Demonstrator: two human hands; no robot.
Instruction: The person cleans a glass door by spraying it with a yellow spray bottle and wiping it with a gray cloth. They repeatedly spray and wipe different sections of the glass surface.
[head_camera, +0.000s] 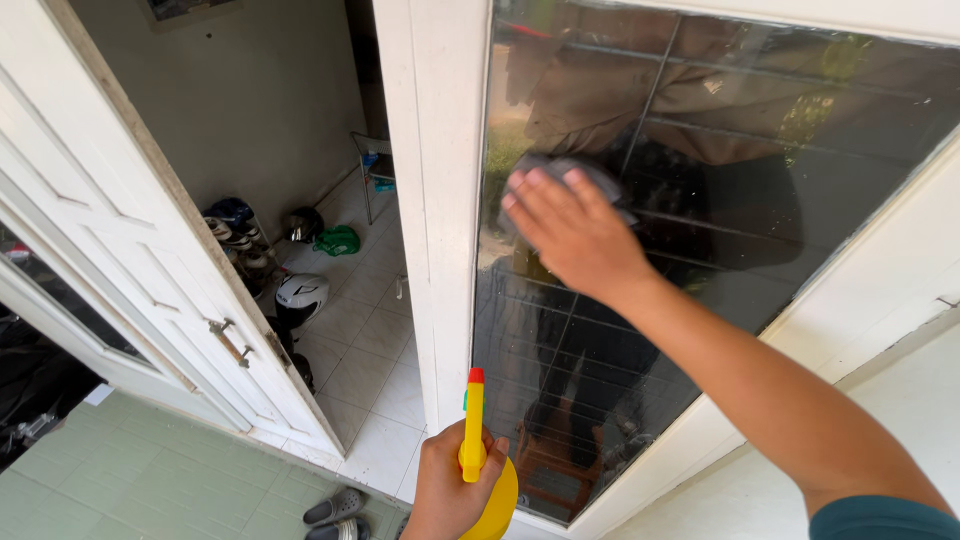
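Two hands work: right hand (572, 232) presses a soft grey cloth (560, 175) flat on shiny glass (760, 200); left hand (452, 490) grips a yellow plastic spray bottle (480, 470).

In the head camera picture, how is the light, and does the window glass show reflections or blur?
Head view: bright daylight on the white window frame; the dark glass pane mirrors the person and hides what lies behind it. The right hand pressing a grey cloth is sharp, as is the left hand gripping a yellow spray bottle. Straight edges bow slightly towards the corners.

A white door (150, 260) stands open; behind it a tiled floor (365, 350) holds helmets (300, 297) beside a grey wall (250, 100).
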